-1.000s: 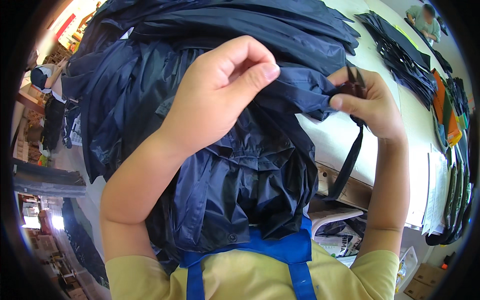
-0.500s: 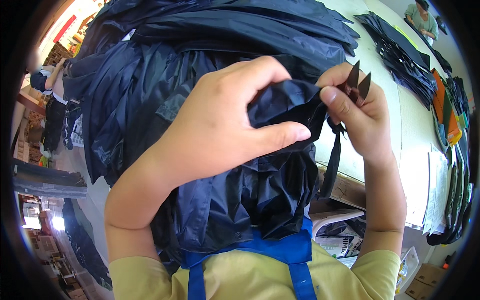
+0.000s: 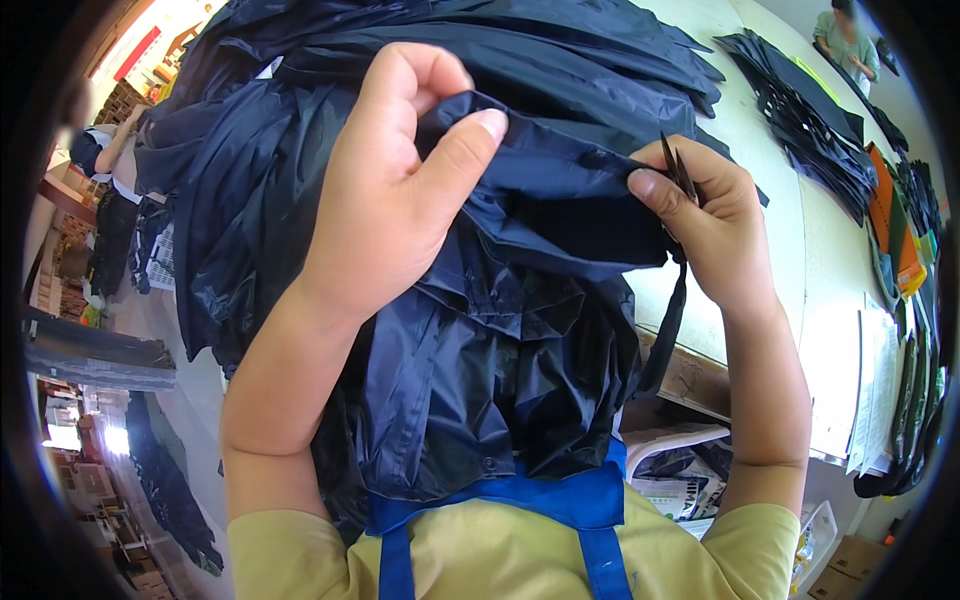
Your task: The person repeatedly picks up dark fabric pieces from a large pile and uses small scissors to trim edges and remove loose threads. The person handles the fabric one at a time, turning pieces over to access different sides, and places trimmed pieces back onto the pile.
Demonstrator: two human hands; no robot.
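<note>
A dark navy, shiny garment (image 3: 500,370) with snap buttons lies over my lap and up the table edge. My left hand (image 3: 400,180) pinches the upper left edge of an opened, hollow part of it (image 3: 560,200) between thumb and fingers. At the right end of that part, my right hand (image 3: 705,200) grips the fabric edge with thumb and forefinger. A pair of small dark thread snips (image 3: 677,165) is also tucked in the right hand, blades pointing up. Below that hand hangs a narrow dark strap (image 3: 668,335).
A large heap of similar dark garments (image 3: 480,50) covers the table in front. To the right, a flat stack of dark cut pieces (image 3: 800,115) lies on the pale tabletop (image 3: 770,270). One person (image 3: 845,45) is at the far right, another (image 3: 105,150) at the left.
My left hand has moved up and left and now pinches the fabric edge. The hollow part is stretched wider between my hands. The snips have turned in my right hand, their blades now closer together.
</note>
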